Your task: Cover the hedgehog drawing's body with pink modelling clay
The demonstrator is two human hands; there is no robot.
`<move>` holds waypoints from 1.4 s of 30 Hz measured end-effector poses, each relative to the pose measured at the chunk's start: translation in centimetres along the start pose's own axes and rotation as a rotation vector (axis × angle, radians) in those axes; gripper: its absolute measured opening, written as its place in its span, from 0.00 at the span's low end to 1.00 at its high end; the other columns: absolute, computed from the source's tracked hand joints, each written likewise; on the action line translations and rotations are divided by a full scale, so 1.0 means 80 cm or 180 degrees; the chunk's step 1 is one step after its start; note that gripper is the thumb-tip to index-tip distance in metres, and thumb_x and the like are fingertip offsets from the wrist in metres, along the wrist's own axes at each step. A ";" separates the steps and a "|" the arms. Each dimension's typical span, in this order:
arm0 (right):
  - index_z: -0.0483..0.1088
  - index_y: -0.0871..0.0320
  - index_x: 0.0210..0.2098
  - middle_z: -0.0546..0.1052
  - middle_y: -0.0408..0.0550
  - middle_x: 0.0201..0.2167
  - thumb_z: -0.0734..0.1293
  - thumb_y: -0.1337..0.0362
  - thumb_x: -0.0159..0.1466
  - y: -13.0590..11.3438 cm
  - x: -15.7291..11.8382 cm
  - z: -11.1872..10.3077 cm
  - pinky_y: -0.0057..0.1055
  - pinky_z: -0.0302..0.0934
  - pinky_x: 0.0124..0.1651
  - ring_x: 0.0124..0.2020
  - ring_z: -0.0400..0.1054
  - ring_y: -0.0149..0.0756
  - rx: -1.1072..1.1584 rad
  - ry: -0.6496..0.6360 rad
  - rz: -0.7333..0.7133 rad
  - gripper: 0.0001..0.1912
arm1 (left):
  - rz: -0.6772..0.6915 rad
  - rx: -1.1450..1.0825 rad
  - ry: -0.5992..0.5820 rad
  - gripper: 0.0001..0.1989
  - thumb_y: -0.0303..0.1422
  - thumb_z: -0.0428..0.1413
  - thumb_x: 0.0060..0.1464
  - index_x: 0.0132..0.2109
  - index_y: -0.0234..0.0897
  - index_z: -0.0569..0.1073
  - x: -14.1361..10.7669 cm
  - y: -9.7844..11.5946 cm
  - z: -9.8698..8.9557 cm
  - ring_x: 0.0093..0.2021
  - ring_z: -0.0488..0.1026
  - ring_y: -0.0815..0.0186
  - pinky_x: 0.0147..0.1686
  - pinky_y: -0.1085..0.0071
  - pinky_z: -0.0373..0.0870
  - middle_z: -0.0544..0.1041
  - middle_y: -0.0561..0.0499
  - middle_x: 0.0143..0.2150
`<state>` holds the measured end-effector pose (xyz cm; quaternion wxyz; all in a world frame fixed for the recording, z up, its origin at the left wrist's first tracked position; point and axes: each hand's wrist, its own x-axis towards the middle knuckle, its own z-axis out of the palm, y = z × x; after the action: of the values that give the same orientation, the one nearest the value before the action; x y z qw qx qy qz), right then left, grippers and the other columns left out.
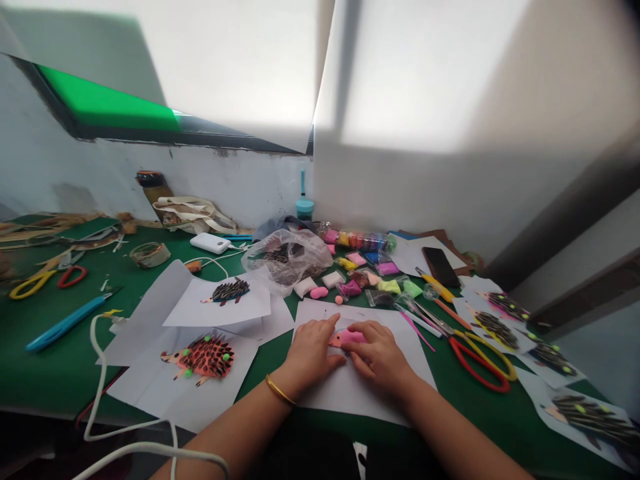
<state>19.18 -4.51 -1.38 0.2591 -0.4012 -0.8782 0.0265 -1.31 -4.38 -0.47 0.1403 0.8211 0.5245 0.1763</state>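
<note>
Both hands are down on a white sheet (413,360) at the lower centre of the frame, and the pink clay shape (354,337) lies on that sheet, right between them. Left hand (311,350) is resting flat-ish just left of the clay, grip apart, thumb well off the fingers, with a gold bracelet (280,391) on that wrist. Right hand (384,352) has its fingers over the right part of the clay, and that grip's apart too, thumb separate from the upper fingers. Can't tell how hard anything is being pressed.

Just above the sheet there's a mess of colourful clay packets (350,288), plus a clear plastic bag (293,257) with dark bits in it. Red-and-yellow scissors (480,360) sit right of the sheet, near a dark phone (440,267). Over at lower left, an orange spiky hedgehog (207,357) with green dots is on its own paper. Further left on the green surface (45,383) is a blue craft knife (70,325). More hedgehog pictures (495,330) run down the right edge.
</note>
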 end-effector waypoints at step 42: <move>0.76 0.45 0.45 0.73 0.48 0.49 0.66 0.67 0.61 0.004 0.000 0.000 0.44 0.58 0.52 0.50 0.64 0.44 0.0080 0.0075 -0.0064 0.15 | -0.0033 -0.0022 -0.0024 0.41 0.40 0.63 0.49 0.66 0.43 0.55 -0.001 0.001 -0.002 0.55 0.67 0.53 0.54 0.58 0.61 0.72 0.46 0.54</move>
<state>19.36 -4.32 -1.48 0.2747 -0.3894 -0.8786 0.0302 -1.32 -4.47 -0.32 0.1460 0.8185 0.5276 0.1743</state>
